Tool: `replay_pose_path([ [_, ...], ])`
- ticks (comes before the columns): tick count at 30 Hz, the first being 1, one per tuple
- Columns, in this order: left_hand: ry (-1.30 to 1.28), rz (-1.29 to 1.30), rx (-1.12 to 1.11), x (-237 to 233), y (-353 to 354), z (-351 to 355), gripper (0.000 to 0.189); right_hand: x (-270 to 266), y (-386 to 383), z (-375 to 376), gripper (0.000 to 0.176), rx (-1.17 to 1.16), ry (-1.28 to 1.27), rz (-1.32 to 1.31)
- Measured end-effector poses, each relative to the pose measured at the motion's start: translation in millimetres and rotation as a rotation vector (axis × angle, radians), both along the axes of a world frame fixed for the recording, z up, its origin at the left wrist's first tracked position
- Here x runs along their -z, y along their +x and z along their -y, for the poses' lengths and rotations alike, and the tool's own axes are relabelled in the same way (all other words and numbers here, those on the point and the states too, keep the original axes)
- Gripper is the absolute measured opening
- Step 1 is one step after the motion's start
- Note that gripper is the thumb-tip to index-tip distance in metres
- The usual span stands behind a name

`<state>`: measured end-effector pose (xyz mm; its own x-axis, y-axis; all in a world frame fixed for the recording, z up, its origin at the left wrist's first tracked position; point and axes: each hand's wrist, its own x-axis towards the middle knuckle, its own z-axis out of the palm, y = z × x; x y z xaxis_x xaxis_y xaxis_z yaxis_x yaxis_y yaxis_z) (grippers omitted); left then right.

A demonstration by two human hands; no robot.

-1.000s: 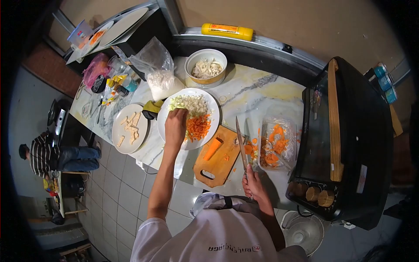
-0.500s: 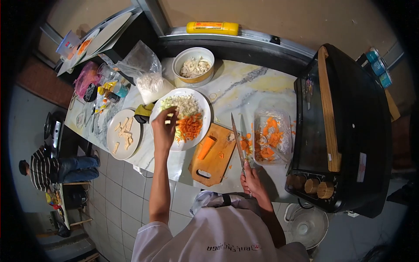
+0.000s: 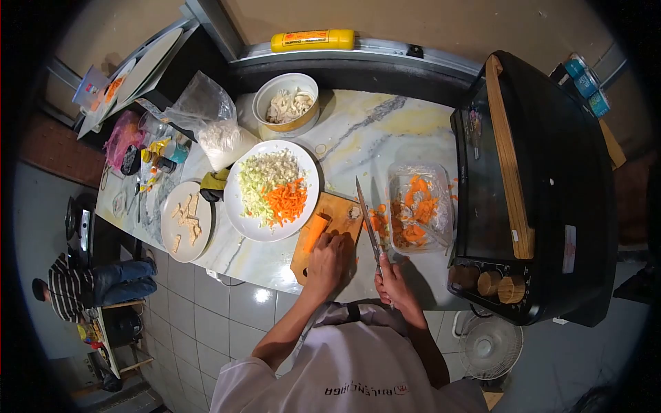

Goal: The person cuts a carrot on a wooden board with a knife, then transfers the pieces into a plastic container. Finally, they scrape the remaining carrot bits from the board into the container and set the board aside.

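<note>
Over the wooden cutting board point(image 3: 343, 206) is my left hand point(image 3: 326, 265), its fingers bent down and drawn together beside a piece of carrot point(image 3: 315, 231). Whatever lies under those fingertips is hidden. My right hand point(image 3: 395, 283) grips a long knife point(image 3: 370, 219) by its handle, blade pointing away from me, to the right of the board. Beyond the board, a white plate point(image 3: 311, 158) carries chopped carrot point(image 3: 286, 201), pale green bits and whitish bits in separate heaps. A clear plastic container point(image 3: 446, 189) with carrot scraps stands right of the knife.
A black oven point(image 3: 551, 193) stands on the right. Behind the plate are a bowl point(image 3: 258, 110) of pale pieces and a bag of white powder point(image 3: 224, 141). A plate of pale strips point(image 3: 171, 241) sits left. Another person point(image 3: 82, 279) is at far left; a fan point(image 3: 487, 344) is below.
My left hand has moved from above the plate of chopped vegetables down to the cutting board beside the carrot. My right hand still holds the knife. The view has shifted slightly.
</note>
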<state>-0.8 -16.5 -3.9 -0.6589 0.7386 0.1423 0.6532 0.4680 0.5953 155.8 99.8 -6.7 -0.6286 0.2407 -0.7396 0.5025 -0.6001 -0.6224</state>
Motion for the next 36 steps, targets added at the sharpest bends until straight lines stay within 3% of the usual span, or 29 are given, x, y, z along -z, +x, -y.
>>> replay_pose_path([
  [26, 0.017, 0.053, -0.021, 5, 1, -2, 0.018, -9, -8, 0, 0.067, -0.048, 0.035, 0.005],
  [32, 0.123, 0.178, -0.019, -27, -24, 8, 0.021, -12, -10, -2, 0.068, -0.052, 0.044, -0.001],
  [36, 0.255, 0.190, -0.157, -63, -72, 19, 0.018, -8, -9, -2, 0.066, -0.027, 0.025, -0.009],
])
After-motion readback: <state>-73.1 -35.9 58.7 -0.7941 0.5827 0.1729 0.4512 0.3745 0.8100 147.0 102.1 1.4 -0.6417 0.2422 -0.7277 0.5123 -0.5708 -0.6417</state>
